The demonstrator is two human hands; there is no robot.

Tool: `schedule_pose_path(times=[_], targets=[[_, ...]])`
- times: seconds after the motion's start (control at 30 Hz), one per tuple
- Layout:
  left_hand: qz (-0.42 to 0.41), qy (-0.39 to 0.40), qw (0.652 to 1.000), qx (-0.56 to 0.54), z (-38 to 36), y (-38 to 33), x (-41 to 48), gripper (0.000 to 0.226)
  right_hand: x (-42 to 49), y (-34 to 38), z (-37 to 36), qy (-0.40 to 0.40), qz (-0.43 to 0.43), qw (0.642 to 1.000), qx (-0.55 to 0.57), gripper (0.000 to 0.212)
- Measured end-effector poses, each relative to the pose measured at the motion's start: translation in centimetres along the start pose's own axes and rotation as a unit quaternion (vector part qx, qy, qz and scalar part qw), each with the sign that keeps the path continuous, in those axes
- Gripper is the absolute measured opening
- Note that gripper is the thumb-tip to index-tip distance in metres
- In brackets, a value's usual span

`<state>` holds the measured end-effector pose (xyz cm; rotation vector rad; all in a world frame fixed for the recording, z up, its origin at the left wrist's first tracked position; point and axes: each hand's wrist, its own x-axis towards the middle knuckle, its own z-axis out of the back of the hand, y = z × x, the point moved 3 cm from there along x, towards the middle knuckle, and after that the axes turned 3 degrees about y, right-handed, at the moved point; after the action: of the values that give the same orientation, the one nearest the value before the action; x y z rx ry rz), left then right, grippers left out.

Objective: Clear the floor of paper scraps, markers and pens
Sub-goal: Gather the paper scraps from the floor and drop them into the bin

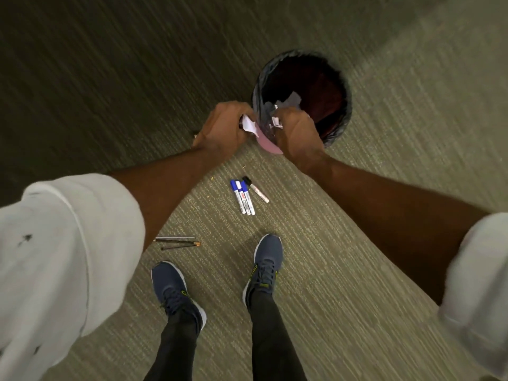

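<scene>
My left hand (220,127) is shut on white paper scraps (249,124) just left of the bin's rim. My right hand (298,133) is shut on more white scraps (275,121) at the rim of the waste bin (345,114), which has a black liner and a pink base; some scraps lie inside it. Three whiteboard markers (247,195), two blue-capped and one black-capped, lie together on the carpet below my hands. Thin pens or pencils (178,242) lie on the carpet near my left foot.
My two feet in dark blue shoes (265,266) stand on the ribbed grey-green carpet (357,257) below the markers. The carpet at upper left is in darker shade. A small object peeks out by my left wrist (195,136).
</scene>
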<state>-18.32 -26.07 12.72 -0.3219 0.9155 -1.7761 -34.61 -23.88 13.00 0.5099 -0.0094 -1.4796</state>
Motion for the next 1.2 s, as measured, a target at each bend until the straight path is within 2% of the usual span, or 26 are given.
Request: schedule_pose_path(times=[0.07, 0.33, 0.5, 0.67, 0.97, 1.07, 1.2], targets=[[0.009, 0.0, 1.0, -0.01, -0.6, -1.9, 1.3, 0.023, -0.2, -1.6, 1.5, -0.026, -0.023, 0.999, 0.029, 0.02], [0.023, -0.021, 0.999, -0.04, -4.3, -6.8, 6.2, 0.026, 0.1, -7.3, 3.4, -0.057, -0.1, 0.989, 0.096, 0.021], [0.082, -0.001, 0.994, -0.07, -6.8, -7.0, 8.3, 0.047, 0.7, -9.5, 3.7, -0.03, -0.157, 0.975, 0.152, 0.034], [0.116, -0.006, 0.986, -0.116, -7.1, -6.5, 9.7, 0.058, 1.2, -9.9, 4.2, -0.053, -0.145, 0.978, 0.14, 0.037], [0.133, -0.037, 0.974, -0.179, -5.8, -4.6, 7.6, 0.047, 1.1, -9.5, 3.6, -0.095, -0.135, 0.98, 0.115, 0.029], [0.156, -0.057, 0.967, -0.194, -4.2, -2.6, 6.0, 0.043, 0.4, -7.8, 2.7, -0.086, -0.106, 0.985, 0.102, 0.027], [0.211, -0.09, 0.954, -0.192, -1.8, 1.8, 2.5, 0.026, -0.9, -4.7, 0.3, -0.085, -0.057, 0.992, 0.075, 0.025]])
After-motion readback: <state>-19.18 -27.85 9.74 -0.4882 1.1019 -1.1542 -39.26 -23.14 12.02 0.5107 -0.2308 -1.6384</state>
